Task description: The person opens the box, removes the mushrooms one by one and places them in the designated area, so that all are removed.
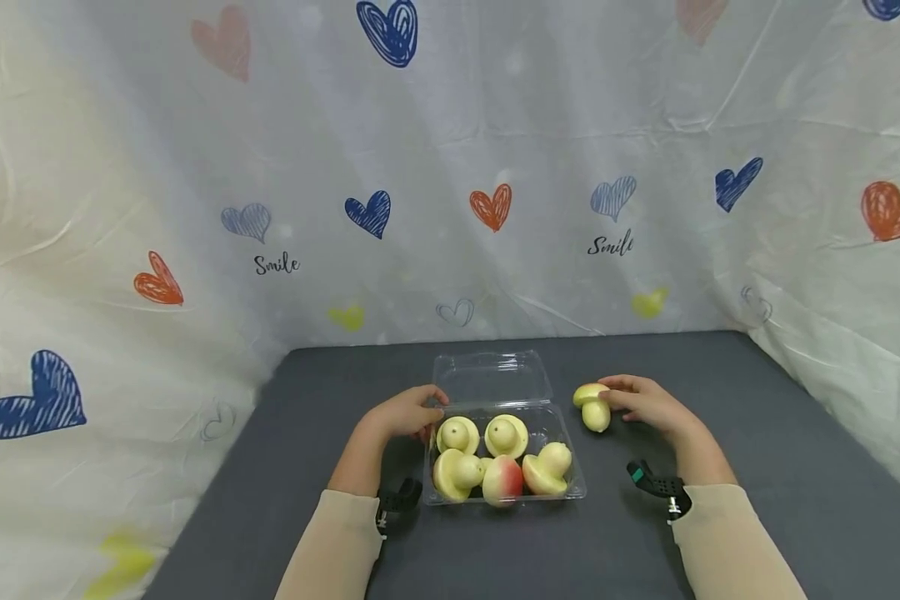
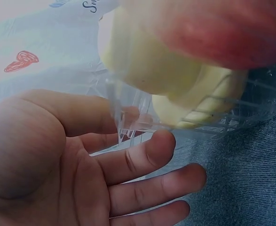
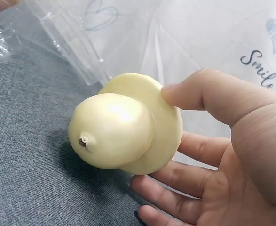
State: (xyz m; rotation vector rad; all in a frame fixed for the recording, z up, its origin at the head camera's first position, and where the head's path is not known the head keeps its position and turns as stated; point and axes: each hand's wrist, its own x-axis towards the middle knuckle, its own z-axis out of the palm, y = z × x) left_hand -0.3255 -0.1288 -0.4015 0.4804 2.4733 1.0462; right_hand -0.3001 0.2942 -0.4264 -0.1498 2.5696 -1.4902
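Observation:
My right hand (image 1: 648,407) pinches a pale yellow toy mushroom (image 3: 112,131) by its cap, thumb on one side and fingers on the other; the rounded stem end faces the right wrist camera. It is to the right of a clear plastic box (image 1: 579,490). Several similar mushrooms lie inside the box, one with a red-blushed cap (image 1: 502,481) at the front and one stem-up (image 1: 506,436) at the back. With thumb and forefinger, my left hand (image 1: 405,414) holds the box's left edge near the back corner; its other fingers (image 2: 159,186) are loosely spread.
The box's clear lid (image 1: 487,379) is folded back toward the far side. A dark grey cloth (image 1: 330,379) covers the table. Behind it and along the sides hangs a white curtain (image 1: 420,275) with hearts and lettering. Black straps (image 1: 656,482) circle both wrists.

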